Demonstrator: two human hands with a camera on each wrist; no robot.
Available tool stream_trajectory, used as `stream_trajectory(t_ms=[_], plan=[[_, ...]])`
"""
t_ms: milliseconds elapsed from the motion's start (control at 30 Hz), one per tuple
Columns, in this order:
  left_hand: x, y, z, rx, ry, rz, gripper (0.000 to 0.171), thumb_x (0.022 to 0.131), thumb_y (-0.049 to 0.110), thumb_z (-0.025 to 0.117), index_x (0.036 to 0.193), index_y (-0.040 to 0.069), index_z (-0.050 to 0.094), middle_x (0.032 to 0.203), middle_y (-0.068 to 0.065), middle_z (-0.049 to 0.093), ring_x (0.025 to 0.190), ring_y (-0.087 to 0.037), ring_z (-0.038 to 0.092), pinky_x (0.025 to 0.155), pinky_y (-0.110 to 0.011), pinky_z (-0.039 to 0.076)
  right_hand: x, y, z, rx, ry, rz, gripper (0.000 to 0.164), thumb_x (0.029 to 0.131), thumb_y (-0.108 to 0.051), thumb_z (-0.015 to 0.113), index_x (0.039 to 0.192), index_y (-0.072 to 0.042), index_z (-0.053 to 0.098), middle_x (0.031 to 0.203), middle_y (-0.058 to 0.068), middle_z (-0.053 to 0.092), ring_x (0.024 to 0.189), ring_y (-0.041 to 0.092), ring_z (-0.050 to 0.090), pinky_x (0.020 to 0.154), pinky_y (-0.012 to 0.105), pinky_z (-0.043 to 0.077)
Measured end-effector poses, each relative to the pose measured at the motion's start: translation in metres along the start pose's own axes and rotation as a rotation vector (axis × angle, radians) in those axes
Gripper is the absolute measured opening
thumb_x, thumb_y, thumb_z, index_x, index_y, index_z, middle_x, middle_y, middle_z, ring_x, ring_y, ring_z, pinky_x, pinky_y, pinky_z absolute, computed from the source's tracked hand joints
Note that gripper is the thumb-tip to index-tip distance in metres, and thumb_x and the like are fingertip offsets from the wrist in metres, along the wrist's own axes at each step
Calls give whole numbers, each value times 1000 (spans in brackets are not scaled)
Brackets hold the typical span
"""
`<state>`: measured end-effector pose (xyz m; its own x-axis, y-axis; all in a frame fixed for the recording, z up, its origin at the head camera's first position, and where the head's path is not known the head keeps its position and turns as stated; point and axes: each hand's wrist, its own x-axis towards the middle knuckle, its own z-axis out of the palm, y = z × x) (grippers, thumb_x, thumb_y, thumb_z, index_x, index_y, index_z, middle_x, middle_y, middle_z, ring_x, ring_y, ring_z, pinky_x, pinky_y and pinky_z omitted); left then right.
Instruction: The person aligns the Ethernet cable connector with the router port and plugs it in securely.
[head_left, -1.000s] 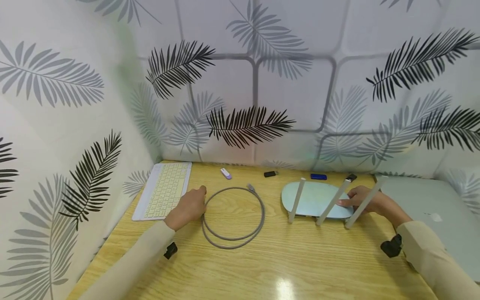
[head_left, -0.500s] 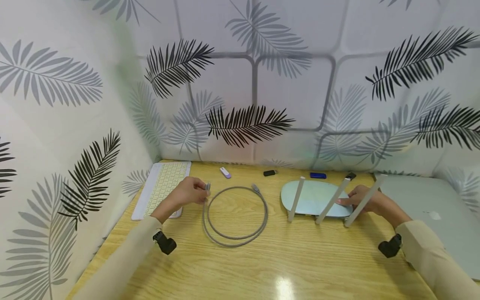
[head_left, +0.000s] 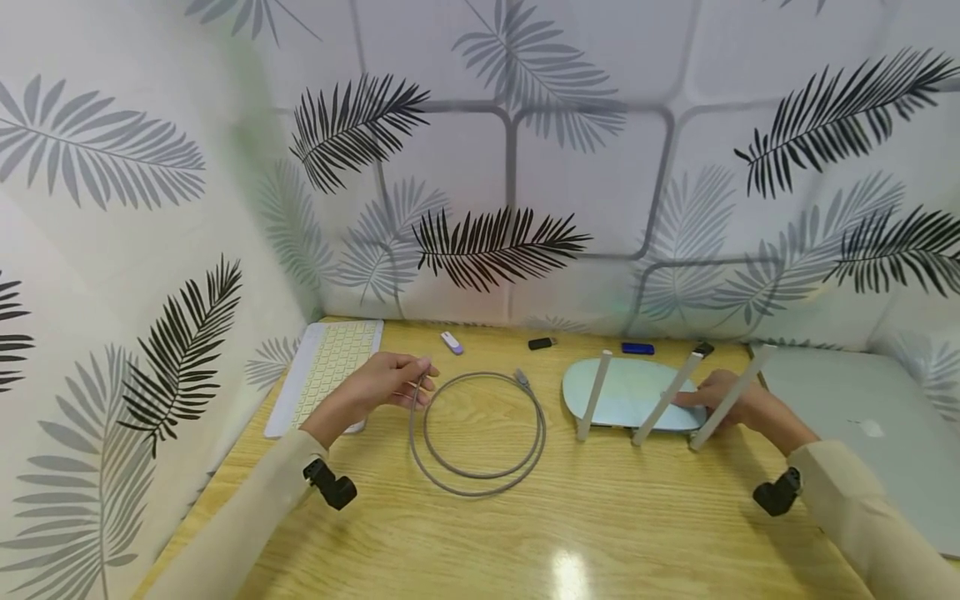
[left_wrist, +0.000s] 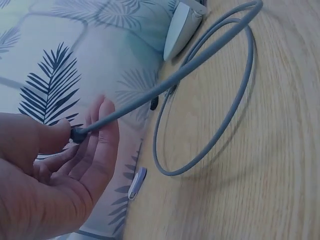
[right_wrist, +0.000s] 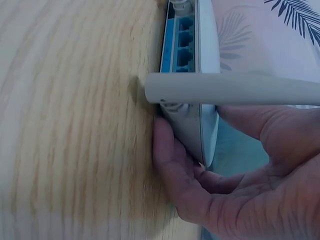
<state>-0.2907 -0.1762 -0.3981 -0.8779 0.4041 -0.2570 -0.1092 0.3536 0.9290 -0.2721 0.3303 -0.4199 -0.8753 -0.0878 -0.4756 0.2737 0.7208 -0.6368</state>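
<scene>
My left hand (head_left: 382,385) pinches one plug end of a grey network cable (head_left: 480,493) between thumb and fingers. In the left wrist view the dark plug (left_wrist: 78,134) shows at the thumb tip, and the cord runs off to the right. The rest of the cable lies coiled on the table, its other plug (head_left: 522,378) at the coil's upper right. My right hand (head_left: 723,400) grips the right end of a white router (head_left: 626,390) with upright antennas, thumb on top and fingers beneath. Blue ports (right_wrist: 185,45) on the router's edge show in the right wrist view.
A white keyboard (head_left: 333,375) lies at the left, partly behind my left hand. Along the back are a white and purple USB stick (head_left: 452,342), a black one (head_left: 542,342) and a blue one (head_left: 637,348). A closed silver laptop (head_left: 862,425) lies at the right.
My left hand has picked up the cable's plug end from beside the coil, lifted it and turned it. The coil has shifted slightly right. The right hand stays on the router.
</scene>
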Motion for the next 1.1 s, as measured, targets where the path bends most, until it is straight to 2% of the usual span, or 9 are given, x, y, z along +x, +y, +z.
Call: stream_trajectory(t_ms=[67, 200, 300, 400, 500, 633, 867, 967, 1100], plan=[[0, 1, 3, 4, -18, -4, 45, 104, 34, 47, 126, -4, 59, 107, -16, 68, 83, -17, 71, 84, -40, 61, -2, -2, 0, -35, 11, -8, 42, 94, -35, 66, 65, -15, 42, 50, -5, 40, 50, 10, 43, 51, 25, 42], [1, 0, 10, 15, -66, -19, 47, 104, 33, 49, 125, -7, 59, 99, -12, 69, 75, -12, 69, 75, -32, 61, -5, -6, -1, -69, 32, -44, 37, 92, -30, 69, 62, -12, 57, 47, -7, 39, 48, 9, 41, 51, 24, 42], [1, -3, 18, 8, -106, -28, 47, 104, 32, 48, 123, -10, 59, 92, -7, 69, 72, -12, 68, 69, -27, 59, -6, -8, -3, -66, 36, -84, 31, 90, -25, 71, 67, -5, 68, 45, -7, 43, 47, 9, 45, 51, 24, 45], [3, -6, 27, -10, -148, -41, 45, 105, 30, 47, 123, -10, 59, 89, -6, 67, 70, -11, 65, 65, -24, 57, -6, -7, -4, -53, 15, -102, 32, 91, -21, 69, 64, -6, 65, 46, -6, 48, 47, 9, 47, 50, 24, 45], [5, -8, 38, -19, -184, -51, 43, 104, 29, 48, 122, -10, 60, 87, -6, 66, 69, -10, 64, 64, -24, 56, -5, -5, -5, -57, -8, -87, 42, 94, -23, 65, 56, -15, 52, 47, -7, 42, 48, 7, 42, 51, 23, 41], [5, -9, 48, -14, -223, -55, 42, 104, 28, 49, 119, -9, 62, 85, -7, 65, 68, -11, 63, 64, -24, 57, -6, -4, -6, -45, -36, -66, 51, 98, -27, 61, 55, -20, 35, 49, -7, 33, 48, 7, 34, 53, 23, 37], [7, -11, 63, 15, -287, -66, 39, 104, 27, 49, 115, -7, 64, 81, -3, 64, 66, -9, 60, 60, -22, 53, -10, -2, -11, -13, -80, -141, 35, 99, -18, 59, 64, -13, 57, 54, -5, 51, 52, 9, 47, 55, 24, 45], [9, -12, 71, 9, -317, -79, 38, 104, 27, 50, 112, -8, 64, 80, -4, 64, 64, -9, 59, 60, -22, 54, -5, 1, -14, 40, -115, -115, 33, 99, -22, 60, 66, -14, 57, 55, -6, 50, 54, 8, 46, 58, 24, 47], [10, -14, 81, -3, -344, -94, 37, 103, 26, 51, 110, -7, 66, 79, -4, 65, 63, -9, 59, 59, -21, 55, 4, 9, -17, 144, -165, -86, 41, 99, -31, 60, 61, -19, 50, 51, -10, 41, 48, 6, 37, 54, 23, 41]])
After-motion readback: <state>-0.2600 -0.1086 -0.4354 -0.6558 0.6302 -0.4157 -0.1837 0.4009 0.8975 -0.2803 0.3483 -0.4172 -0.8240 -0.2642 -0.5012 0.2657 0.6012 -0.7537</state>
